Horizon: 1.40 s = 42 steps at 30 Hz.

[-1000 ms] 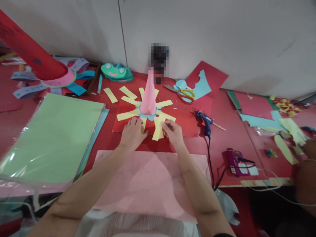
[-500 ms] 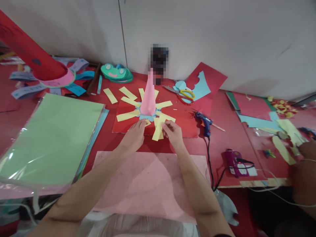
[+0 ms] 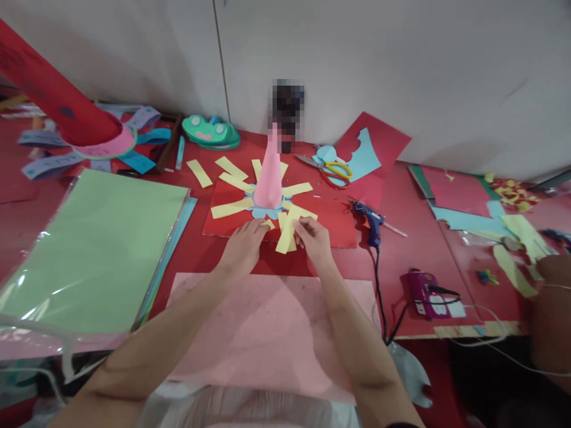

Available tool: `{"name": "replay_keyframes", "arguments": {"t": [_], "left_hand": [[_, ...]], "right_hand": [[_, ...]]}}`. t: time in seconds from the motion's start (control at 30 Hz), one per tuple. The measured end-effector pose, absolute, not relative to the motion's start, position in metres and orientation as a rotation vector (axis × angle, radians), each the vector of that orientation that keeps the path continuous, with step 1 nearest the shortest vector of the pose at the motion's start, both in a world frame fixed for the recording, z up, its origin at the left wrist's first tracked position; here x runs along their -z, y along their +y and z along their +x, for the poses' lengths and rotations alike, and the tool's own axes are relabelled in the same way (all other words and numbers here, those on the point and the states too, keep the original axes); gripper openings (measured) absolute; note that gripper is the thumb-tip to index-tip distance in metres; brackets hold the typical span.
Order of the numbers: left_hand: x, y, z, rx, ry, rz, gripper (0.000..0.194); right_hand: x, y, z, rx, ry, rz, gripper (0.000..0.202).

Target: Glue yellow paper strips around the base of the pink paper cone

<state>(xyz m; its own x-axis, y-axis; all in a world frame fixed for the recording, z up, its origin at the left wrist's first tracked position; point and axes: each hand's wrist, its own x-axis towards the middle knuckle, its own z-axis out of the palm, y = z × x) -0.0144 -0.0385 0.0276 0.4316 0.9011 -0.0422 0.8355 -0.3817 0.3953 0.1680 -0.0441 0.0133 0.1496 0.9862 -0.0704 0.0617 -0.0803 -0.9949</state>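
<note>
A pink paper cone point(image 3: 268, 181) stands on a blue scalloped paper base point(image 3: 263, 212), and pale yellow paper strips fan out around it over a red board point(image 3: 336, 229). My right hand point(image 3: 313, 239) pinches a yellow paper strip point(image 3: 288, 232) near its upper part, in front of the cone. Other strips lie under and beside that one. My left hand point(image 3: 244, 242) is at the front left of the base, its fingers closed on a yellow paper strip point(image 3: 268, 224), of which only a short end shows.
To the right lie scissors point(image 3: 328, 169), a blue glue gun point(image 3: 369, 220) with its cord, and a purple power box point(image 3: 428, 294). Wrapped green paper point(image 3: 102, 249) is at left, near a red paper tube point(image 3: 66, 101). A co-worker's arm point(image 3: 553, 315) reaches in at far right.
My left hand has shifted slightly right and down, with the short strip end moving along. My right hand and its strip have barely moved. The co-worker's arm has shifted a little.
</note>
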Motion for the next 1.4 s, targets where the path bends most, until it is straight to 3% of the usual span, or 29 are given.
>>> {"name": "replay_keyframes", "arguments": {"t": [0.17, 0.27, 0.53, 0.77, 1.03, 1.4], "left_hand": [[-0.029, -0.036, -0.015, -0.297, 1.501, 2.265, 0.052], [-0.031, -0.037, -0.017, -0.386, 1.561, 2.194, 0.038], [-0.032, -0.028, -0.019, -0.987, 1.481, 1.514, 0.008], [-0.019, -0.02, -0.015, -1.022, 1.264, 1.067, 0.021], [-0.027, -0.025, -0.009, -0.917, 1.18, 1.006, 0.022], [-0.023, -0.024, -0.01, -0.908, 1.141, 1.002, 0.025]], "right_hand": [[-0.017, -0.045, 0.167, -1.122, -1.11, -1.401, 0.036], [-0.017, -0.045, 0.168, -1.12, -1.096, -1.4, 0.036], [-0.016, -0.045, 0.167, -1.166, -1.092, -1.357, 0.039], [-0.015, -0.049, 0.157, -1.277, -1.172, -1.319, 0.039], [-0.012, -0.05, 0.156, -1.218, -1.277, -1.334, 0.029], [-0.011, -0.051, 0.153, -1.298, -1.147, -1.365, 0.035]]}}
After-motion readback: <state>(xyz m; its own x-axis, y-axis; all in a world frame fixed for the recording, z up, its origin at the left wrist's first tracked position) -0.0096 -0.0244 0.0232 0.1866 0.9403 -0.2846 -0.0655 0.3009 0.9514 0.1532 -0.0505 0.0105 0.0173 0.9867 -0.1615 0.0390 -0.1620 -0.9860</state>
